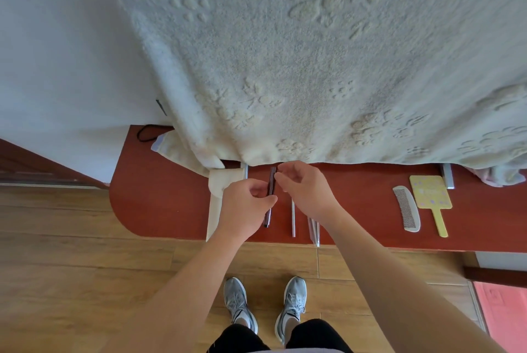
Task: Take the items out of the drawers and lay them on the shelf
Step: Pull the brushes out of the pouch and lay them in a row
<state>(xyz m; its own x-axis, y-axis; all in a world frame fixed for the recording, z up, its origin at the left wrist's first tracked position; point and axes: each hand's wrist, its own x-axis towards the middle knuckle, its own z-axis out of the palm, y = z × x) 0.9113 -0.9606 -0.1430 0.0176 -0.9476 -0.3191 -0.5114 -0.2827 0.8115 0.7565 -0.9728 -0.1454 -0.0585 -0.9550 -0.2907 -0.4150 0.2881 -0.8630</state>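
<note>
Currently both hands pinch one dark slim stick [271,195] over the red shelf [159,198]: left hand [246,210] fingers grip its middle, right hand [302,187] fingers its far end. Long axis runs away from the person (near end touching the shelf, apparently). Left hand sits nearer.

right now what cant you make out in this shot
All in the head view:
- Drawers: none visible; the blanket drapes over what lies behind the red shelf.
- Dark stick: its middle is hidden by the left hand and right hand; what it is stays unclear.
- Clear rods: partly under the right forearm, count uncertain.
- Yellow mirror: print too small to read.
</note>
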